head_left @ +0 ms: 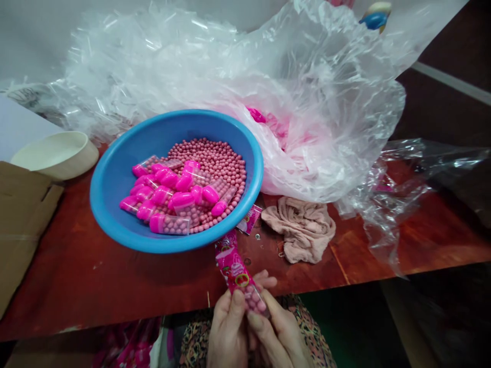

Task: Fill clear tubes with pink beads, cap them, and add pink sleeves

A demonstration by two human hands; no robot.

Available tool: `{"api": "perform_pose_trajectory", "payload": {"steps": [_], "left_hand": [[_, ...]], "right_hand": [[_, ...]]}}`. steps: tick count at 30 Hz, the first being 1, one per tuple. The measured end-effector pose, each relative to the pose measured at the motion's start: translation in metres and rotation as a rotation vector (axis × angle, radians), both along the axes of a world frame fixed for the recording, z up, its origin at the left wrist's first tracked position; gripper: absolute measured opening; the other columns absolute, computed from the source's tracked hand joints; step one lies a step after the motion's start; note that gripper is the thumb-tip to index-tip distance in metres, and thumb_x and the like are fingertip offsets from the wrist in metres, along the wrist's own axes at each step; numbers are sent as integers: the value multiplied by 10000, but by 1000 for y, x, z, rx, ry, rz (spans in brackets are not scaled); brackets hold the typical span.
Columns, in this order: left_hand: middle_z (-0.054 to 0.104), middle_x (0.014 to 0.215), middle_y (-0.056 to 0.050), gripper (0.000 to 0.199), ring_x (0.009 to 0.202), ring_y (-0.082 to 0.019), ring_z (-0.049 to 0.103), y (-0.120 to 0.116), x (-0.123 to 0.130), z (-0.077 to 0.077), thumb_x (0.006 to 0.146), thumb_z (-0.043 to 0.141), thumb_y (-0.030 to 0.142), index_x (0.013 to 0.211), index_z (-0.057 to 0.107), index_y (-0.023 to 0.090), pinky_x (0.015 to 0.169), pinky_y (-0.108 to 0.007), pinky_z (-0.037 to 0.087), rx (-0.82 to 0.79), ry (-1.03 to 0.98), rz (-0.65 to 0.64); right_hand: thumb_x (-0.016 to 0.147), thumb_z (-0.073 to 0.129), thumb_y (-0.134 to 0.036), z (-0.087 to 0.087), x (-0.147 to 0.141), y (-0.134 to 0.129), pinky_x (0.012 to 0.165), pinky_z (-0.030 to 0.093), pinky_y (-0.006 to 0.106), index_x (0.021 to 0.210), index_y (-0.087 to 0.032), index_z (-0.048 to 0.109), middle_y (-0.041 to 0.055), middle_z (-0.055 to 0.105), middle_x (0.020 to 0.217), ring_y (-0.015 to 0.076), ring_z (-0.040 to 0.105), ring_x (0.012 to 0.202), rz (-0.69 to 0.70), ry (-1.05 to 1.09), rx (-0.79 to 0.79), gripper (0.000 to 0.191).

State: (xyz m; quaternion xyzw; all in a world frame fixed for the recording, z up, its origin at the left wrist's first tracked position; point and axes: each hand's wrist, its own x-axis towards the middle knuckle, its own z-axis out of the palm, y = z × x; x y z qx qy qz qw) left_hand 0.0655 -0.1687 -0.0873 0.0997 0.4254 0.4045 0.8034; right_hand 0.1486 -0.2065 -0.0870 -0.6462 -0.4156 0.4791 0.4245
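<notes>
Flanking the blue basin (115, 214): plastic sheeting (326, 138), beige cloth (299, 230).

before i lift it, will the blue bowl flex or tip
The blue bowl looks like thin plastic, so its rim will probably flex a little. The loose pink balls inside would likely roll if it tilts, shifting the weight and perhaps making it tip further or spill.

Red-brown wood table (88, 291) w/ cardboard sheet (23, 214) at L end; pale wall (34, 36) behind, dark panel (452, 46) upper R w/ light strip (448, 82); dim floor (433, 317) below, R side.
</notes>
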Motion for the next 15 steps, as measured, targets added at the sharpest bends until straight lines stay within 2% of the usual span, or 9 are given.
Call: {"api": "perform_pose_trajectory", "payload": {"steps": [2, 4, 5, 7, 10, 15], "left_hand": [[743, 841, -140, 310, 784, -230, 665, 5, -3, 3, 731, 696, 398, 847, 750, 116, 769, -321, 504, -52, 4, 26], [727, 723, -109, 320, 669, -184, 644, 10, -5, 5, 707, 720, 401, 791, 747, 93, 689, -280, 505, -78, 54, 53], [709, 661, -86, 309, 615, -156, 622, 12, -7, 6, 688, 740, 390, 761, 745, 90, 637, -249, 495, -86, 74, 53], [661, 561, -43, 275, 530, -104, 562, 14, -9, 7, 639, 787, 353, 707, 738, 91, 532, -189, 447, -102, 90, 48], [633, 525, -22, 270, 499, -73, 515, 12, -9, 9, 571, 830, 335, 653, 728, 98, 478, -154, 396, -131, 100, 58], [638, 535, -42, 394, 520, -105, 545, 4, -3, 17, 526, 819, 454, 666, 732, 96, 513, -194, 431, -127, 199, 8]], "right_hand": [[832, 559, -452, -3, 8, -1, 661, 531, 225, 1108, -185, 592, 40, 695, 801, 169, 661, 686, 23, -160, 107, 386], [762, 665, -403, -5, 17, -1, 730, 535, 266, 1145, -191, 564, 71, 675, 935, 205, 647, 827, -33, -414, 257, 449], [749, 686, -381, -6, 20, -1, 772, 532, 299, 1185, -189, 548, 92, 656, 1000, 227, 627, 899, -48, -533, 327, 496], [788, 653, -340, -8, 25, 0, 856, 510, 366, 1295, -185, 482, 123, 607, 1125, 264, 569, 1037, 7, -674, 445, 557], [902, 489, -284, -10, 24, 2, 913, 486, 392, 1394, -207, 366, 117, 581, 1204, 262, 515, 1135, 94, -675, 548, 513], [918, 453, -331, -12, 15, -1, 866, 530, 399, 1414, -223, 325, 112, 642, 1140, 271, 579, 1085, 31, -608, 610, 523]]}}
